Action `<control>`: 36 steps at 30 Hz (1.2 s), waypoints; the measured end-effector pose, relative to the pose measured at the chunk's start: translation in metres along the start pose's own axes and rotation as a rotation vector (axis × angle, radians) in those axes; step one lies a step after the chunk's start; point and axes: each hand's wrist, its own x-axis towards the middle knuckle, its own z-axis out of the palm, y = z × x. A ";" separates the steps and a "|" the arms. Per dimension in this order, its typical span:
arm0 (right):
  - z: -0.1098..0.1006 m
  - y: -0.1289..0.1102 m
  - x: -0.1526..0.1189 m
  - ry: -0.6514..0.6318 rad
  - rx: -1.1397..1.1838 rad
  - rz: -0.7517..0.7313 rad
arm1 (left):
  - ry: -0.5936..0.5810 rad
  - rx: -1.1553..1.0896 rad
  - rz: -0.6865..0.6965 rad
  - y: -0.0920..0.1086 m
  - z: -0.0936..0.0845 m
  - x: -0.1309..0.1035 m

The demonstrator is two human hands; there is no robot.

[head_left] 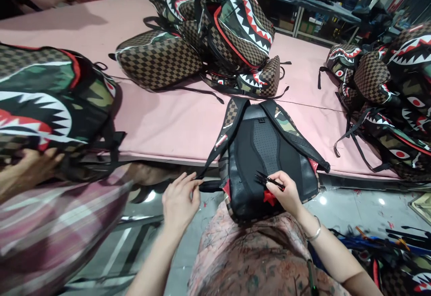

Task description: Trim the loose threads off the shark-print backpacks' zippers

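A black-backed backpack [254, 148] lies in front of me with its padded back panel and two shoulder straps facing up. Its lower end hangs over the table edge at my lap. My left hand [182, 199] is closed at its left side, fingers pinching the loose black webbing of the shoulder strap [212, 158]. Over the lower back panel, my right hand [285, 190] grips small black thread snips [264, 180], their points directed left. A red patch [269, 197] shows on the backpack just below the snips.
The pink-covered table [161, 125] carries a heap of checkered shark-mouth backpacks [235, 31] behind and another pile [397, 89] at right. At left, a co-worker's hand [32, 170] touches a large backpack [50, 94]. More bags [400, 269] lie low at right.
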 end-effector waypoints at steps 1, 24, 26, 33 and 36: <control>-0.001 0.000 -0.003 0.011 0.002 0.004 | 0.002 -0.030 -0.032 0.003 -0.002 -0.007; 0.021 -0.015 -0.015 -0.198 -0.351 -0.167 | -0.181 -0.989 -0.861 0.042 0.022 -0.061; 0.035 -0.028 -0.008 -0.290 -0.594 -0.274 | -0.164 -0.992 -0.892 0.042 0.023 -0.061; 0.074 -0.053 0.013 -0.519 -1.235 -0.444 | -0.200 -1.052 -0.939 0.046 0.016 -0.057; 0.073 -0.050 0.015 -0.506 -1.302 -0.409 | -0.314 -1.062 -0.946 0.048 0.013 -0.054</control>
